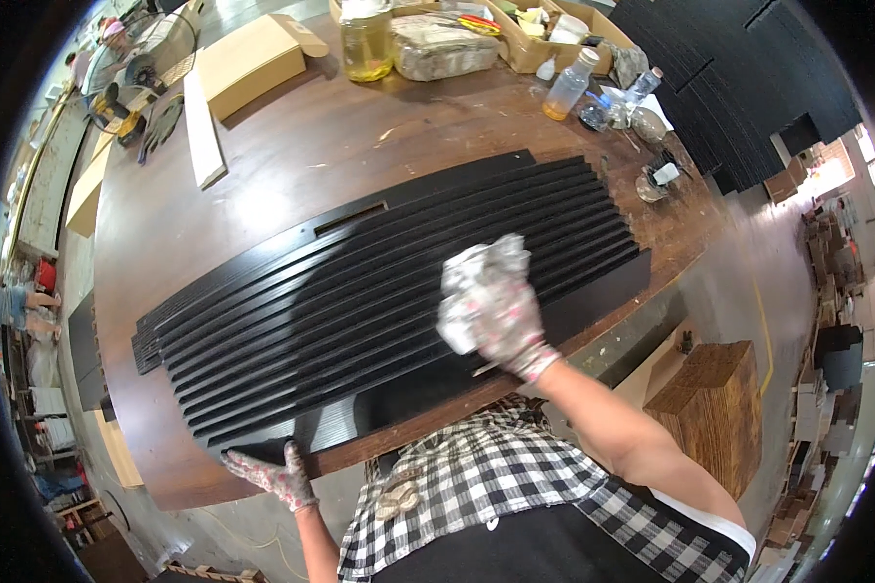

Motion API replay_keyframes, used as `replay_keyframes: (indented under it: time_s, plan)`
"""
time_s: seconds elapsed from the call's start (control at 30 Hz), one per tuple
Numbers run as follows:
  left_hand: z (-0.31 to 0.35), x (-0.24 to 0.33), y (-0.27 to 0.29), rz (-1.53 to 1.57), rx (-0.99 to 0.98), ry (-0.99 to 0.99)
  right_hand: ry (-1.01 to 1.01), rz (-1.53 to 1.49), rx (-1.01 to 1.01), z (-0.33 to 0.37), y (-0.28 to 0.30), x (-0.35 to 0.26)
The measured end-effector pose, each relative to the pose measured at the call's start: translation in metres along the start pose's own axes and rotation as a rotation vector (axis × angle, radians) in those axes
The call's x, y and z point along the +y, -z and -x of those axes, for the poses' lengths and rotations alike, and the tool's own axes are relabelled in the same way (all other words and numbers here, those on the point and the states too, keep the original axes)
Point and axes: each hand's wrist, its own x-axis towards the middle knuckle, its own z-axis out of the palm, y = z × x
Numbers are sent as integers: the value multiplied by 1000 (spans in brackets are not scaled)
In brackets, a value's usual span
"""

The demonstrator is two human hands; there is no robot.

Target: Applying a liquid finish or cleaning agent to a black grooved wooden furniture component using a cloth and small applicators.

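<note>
A black slatted panel (408, 291) with long parallel ridges lies across the brown table in front of me. A crumpled white rag (486, 264) is in my right hand (511, 335), which wears a patterned, pale glove. That hand is closed around the rag over the right half of the panel, slightly smeared by motion. At the panel's near left corner, my left hand (280, 478), gloved alike, rests on the edge with thumb and fingers apart. Behind the ridged part, a flat black strip with a narrow slot (352, 219) shows.
Across the table's (292, 160) far side stand a cardboard box (248, 66), a jar of yellow liquid (367, 44), a wrapped bundle (444, 49) and a bottle of orange liquid (568, 89). Black boards (734, 83) are stacked at the far right. Brown boards (717, 413) stand beside me.
</note>
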Motion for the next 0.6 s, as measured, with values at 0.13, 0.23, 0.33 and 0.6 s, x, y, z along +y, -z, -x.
replay_keyframes:
  time_s: [0.13,0.23,0.33,0.6]
  plan:
    - [-1,-12,-7,7,16,-10,-88,-872,233,-1,141,63]
    - [-2,-21,-9,7,18,-21,50,446,270,-2,237,101]
    - [-5,-21,-12,29,-10,-11,-76,30,405,3,315,163]
    - [-2,-22,-9,23,-24,46,147,842,665,-39,301,148]
